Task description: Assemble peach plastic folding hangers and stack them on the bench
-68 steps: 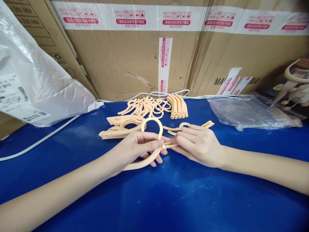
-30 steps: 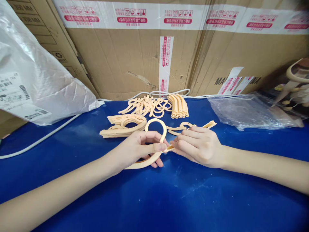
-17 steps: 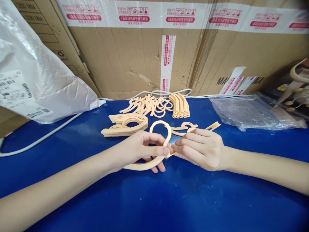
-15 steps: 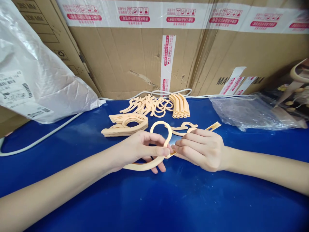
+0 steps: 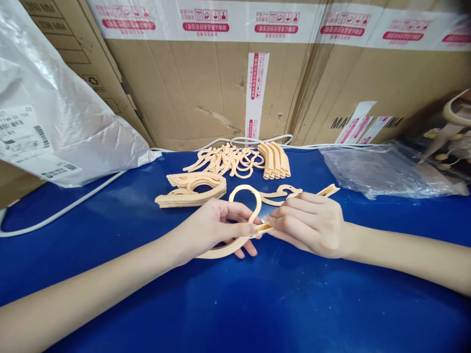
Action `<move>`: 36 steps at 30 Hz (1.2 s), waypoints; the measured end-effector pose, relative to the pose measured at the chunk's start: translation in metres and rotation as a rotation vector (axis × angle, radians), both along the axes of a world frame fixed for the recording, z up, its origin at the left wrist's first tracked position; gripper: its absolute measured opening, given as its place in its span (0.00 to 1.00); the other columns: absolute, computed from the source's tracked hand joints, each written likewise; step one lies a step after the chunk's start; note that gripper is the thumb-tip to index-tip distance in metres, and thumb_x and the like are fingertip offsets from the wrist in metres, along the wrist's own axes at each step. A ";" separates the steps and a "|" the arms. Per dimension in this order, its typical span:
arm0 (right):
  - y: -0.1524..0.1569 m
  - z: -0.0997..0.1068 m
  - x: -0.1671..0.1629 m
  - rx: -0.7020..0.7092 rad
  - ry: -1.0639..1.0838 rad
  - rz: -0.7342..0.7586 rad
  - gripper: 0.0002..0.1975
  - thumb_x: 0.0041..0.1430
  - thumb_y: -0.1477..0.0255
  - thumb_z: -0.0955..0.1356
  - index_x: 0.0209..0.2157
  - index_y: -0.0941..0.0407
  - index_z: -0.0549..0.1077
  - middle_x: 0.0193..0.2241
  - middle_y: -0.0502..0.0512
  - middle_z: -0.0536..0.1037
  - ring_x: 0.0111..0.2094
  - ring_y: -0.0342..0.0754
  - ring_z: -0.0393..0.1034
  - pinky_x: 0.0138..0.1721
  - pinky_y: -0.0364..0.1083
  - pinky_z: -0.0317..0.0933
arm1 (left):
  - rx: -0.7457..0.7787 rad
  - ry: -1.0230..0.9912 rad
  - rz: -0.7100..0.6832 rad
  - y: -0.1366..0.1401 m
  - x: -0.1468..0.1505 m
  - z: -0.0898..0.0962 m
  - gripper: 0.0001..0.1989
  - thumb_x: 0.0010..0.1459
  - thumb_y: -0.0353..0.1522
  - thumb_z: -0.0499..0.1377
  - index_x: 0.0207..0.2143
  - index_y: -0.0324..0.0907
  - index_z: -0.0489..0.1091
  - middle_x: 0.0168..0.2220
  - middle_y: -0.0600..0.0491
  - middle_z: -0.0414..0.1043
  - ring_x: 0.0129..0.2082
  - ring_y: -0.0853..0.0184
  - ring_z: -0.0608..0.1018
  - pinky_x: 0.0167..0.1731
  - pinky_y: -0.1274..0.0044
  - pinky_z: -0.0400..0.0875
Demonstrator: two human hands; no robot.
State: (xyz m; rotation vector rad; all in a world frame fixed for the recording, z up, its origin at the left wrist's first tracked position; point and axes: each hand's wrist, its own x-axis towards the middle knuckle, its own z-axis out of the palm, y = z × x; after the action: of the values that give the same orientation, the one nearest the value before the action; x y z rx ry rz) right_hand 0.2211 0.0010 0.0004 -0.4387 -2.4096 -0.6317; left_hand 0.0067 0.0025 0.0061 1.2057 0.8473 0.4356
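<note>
My left hand [image 5: 231, 223] pinches a cream plastic hanger hook piece [image 5: 247, 189] near its neck; the hook loop stands up above my fingers and a curved arm [image 5: 221, 252] runs out below. A channelled hanger arm [image 5: 328, 190] is wrapped in the fingers of my right hand [image 5: 312, 224], its far end sticking out at the upper right. The near end of that arm meets the hook piece at my left fingertips, where the exact joint is partly hidden. Behind my right hand lies another hooked hanger part [image 5: 281, 194].
Stacked folded hangers [image 5: 193, 190] lie behind my left hand. Farther back are a heap of loose hook pieces [image 5: 224, 159] and a stack of curved arms [image 5: 274, 159]. Cardboard boxes [image 5: 191, 93] wall the blue table's back. A white parcel bag [image 5: 73, 113] and clear plastic bag [image 5: 382, 169] flank it.
My right hand has shifted slightly up and right with the hanger arm, and more of its channelled near end shows between my hands. My left hand has barely moved.
</note>
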 end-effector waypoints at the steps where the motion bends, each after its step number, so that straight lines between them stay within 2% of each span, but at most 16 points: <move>1: 0.000 0.000 0.000 -0.001 0.002 0.003 0.12 0.63 0.73 0.63 0.25 0.59 0.70 0.21 0.51 0.75 0.24 0.42 0.68 0.26 0.43 0.57 | 0.010 0.000 -0.007 0.000 0.000 -0.001 0.05 0.54 0.31 0.62 0.32 0.37 0.70 0.26 0.54 0.76 0.24 0.71 0.79 0.26 0.82 0.74; 5: 0.002 -0.001 -0.001 -0.045 0.016 -0.001 0.14 0.64 0.70 0.62 0.26 0.59 0.69 0.21 0.52 0.74 0.24 0.42 0.67 0.27 0.43 0.57 | 0.071 0.016 -0.026 -0.002 0.001 -0.002 0.07 0.56 0.34 0.59 0.31 0.39 0.65 0.29 0.54 0.76 0.22 0.71 0.78 0.23 0.81 0.71; 7: 0.002 -0.003 0.000 -0.083 0.024 0.008 0.14 0.64 0.69 0.62 0.26 0.59 0.69 0.21 0.52 0.74 0.22 0.42 0.65 0.25 0.42 0.57 | 0.157 0.086 -0.037 -0.008 0.002 0.000 0.10 0.59 0.38 0.54 0.30 0.40 0.63 0.25 0.56 0.74 0.16 0.73 0.73 0.18 0.82 0.66; 9: 0.003 -0.006 0.000 -0.138 0.042 0.017 0.13 0.64 0.68 0.63 0.27 0.59 0.69 0.21 0.51 0.73 0.20 0.41 0.64 0.22 0.41 0.55 | 0.321 0.224 -0.034 -0.016 0.002 0.002 0.15 0.62 0.41 0.48 0.29 0.41 0.63 0.18 0.60 0.66 0.13 0.76 0.66 0.15 0.83 0.59; 11: 0.003 -0.007 0.001 -0.184 0.076 0.035 0.11 0.63 0.67 0.64 0.28 0.59 0.68 0.21 0.50 0.73 0.20 0.40 0.63 0.21 0.41 0.54 | 0.546 0.386 -0.014 -0.024 0.001 0.006 0.18 0.63 0.40 0.47 0.26 0.41 0.65 0.15 0.61 0.57 0.14 0.76 0.61 0.16 0.83 0.54; 13: 0.003 -0.008 0.002 -0.202 0.119 0.054 0.10 0.62 0.67 0.64 0.30 0.58 0.67 0.22 0.50 0.73 0.20 0.40 0.65 0.21 0.40 0.55 | 0.704 0.455 -0.004 -0.029 -0.001 0.010 0.16 0.62 0.36 0.47 0.24 0.41 0.62 0.17 0.61 0.55 0.17 0.75 0.60 0.18 0.81 0.52; 15: 0.002 -0.009 0.002 -0.204 0.167 0.069 0.10 0.62 0.65 0.64 0.31 0.58 0.66 0.21 0.49 0.74 0.21 0.40 0.66 0.22 0.40 0.56 | 0.761 0.426 0.020 -0.030 -0.002 0.013 0.14 0.62 0.34 0.46 0.23 0.41 0.60 0.19 0.60 0.58 0.20 0.73 0.62 0.22 0.80 0.55; 17: 0.002 -0.009 0.003 -0.209 0.197 0.086 0.11 0.62 0.64 0.64 0.31 0.57 0.65 0.21 0.49 0.73 0.21 0.40 0.66 0.22 0.40 0.57 | 0.703 0.346 0.068 -0.030 -0.003 0.014 0.14 0.63 0.34 0.45 0.26 0.41 0.62 0.22 0.59 0.62 0.24 0.72 0.65 0.26 0.80 0.59; 21: 0.001 -0.010 0.004 -0.225 0.223 0.112 0.09 0.62 0.66 0.63 0.33 0.57 0.64 0.23 0.50 0.74 0.22 0.41 0.67 0.23 0.40 0.59 | 0.494 0.204 0.165 -0.031 0.002 0.011 0.16 0.65 0.41 0.44 0.36 0.43 0.67 0.27 0.57 0.68 0.29 0.71 0.70 0.30 0.81 0.64; 25: 0.001 -0.008 0.004 -0.219 0.254 0.063 0.10 0.63 0.66 0.63 0.36 0.59 0.66 0.24 0.51 0.75 0.24 0.40 0.70 0.25 0.39 0.61 | 0.284 0.158 0.176 -0.035 0.006 0.009 0.21 0.63 0.48 0.44 0.46 0.46 0.65 0.21 0.61 0.62 0.16 0.75 0.62 0.17 0.83 0.61; 26: 0.001 -0.008 0.003 -0.214 0.253 0.043 0.10 0.63 0.66 0.63 0.35 0.59 0.67 0.24 0.51 0.75 0.23 0.40 0.70 0.24 0.38 0.60 | 0.253 0.176 0.155 -0.035 0.006 0.009 0.22 0.62 0.50 0.44 0.44 0.45 0.66 0.19 0.62 0.60 0.13 0.75 0.60 0.14 0.84 0.58; 28: 0.001 -0.008 0.003 -0.206 0.246 0.027 0.09 0.62 0.66 0.63 0.33 0.58 0.67 0.23 0.50 0.75 0.22 0.40 0.69 0.23 0.39 0.59 | 0.219 0.259 0.076 -0.033 0.005 0.011 0.27 0.60 0.52 0.43 0.36 0.41 0.70 0.13 0.62 0.57 0.10 0.75 0.57 0.11 0.84 0.55; 30: 0.002 -0.007 0.003 -0.206 0.236 0.039 0.09 0.61 0.66 0.64 0.32 0.57 0.65 0.23 0.50 0.75 0.22 0.40 0.68 0.24 0.39 0.59 | 0.216 0.366 -0.021 -0.030 0.004 0.014 0.33 0.58 0.55 0.42 0.24 0.38 0.71 0.09 0.58 0.57 0.08 0.76 0.56 0.11 0.84 0.54; 32: 0.002 -0.008 0.002 -0.216 0.219 0.044 0.09 0.60 0.66 0.65 0.31 0.57 0.64 0.22 0.49 0.74 0.21 0.40 0.67 0.24 0.40 0.58 | 0.217 0.454 -0.104 -0.027 0.004 0.016 0.35 0.56 0.57 0.43 0.16 0.38 0.69 0.08 0.55 0.60 0.08 0.76 0.58 0.12 0.84 0.55; 34: 0.003 -0.008 0.002 -0.229 0.194 0.038 0.10 0.60 0.65 0.65 0.29 0.56 0.63 0.20 0.47 0.73 0.20 0.39 0.65 0.22 0.40 0.56 | 0.186 0.499 -0.134 -0.026 0.005 0.018 0.34 0.52 0.58 0.47 0.14 0.38 0.68 0.08 0.54 0.61 0.08 0.75 0.60 0.12 0.83 0.57; 36: 0.003 -0.008 0.002 -0.232 0.172 0.032 0.11 0.59 0.65 0.65 0.27 0.55 0.62 0.18 0.45 0.70 0.18 0.39 0.62 0.21 0.40 0.53 | 0.157 0.517 -0.102 -0.026 0.006 0.019 0.33 0.49 0.59 0.48 0.13 0.39 0.66 0.08 0.55 0.59 0.07 0.74 0.60 0.10 0.82 0.55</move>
State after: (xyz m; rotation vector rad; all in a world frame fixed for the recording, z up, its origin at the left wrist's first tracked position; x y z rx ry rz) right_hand 0.2226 0.0039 -0.0077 -0.5264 -2.3268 -0.2879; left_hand 0.0123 -0.0234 0.0256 1.5314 1.2003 0.1040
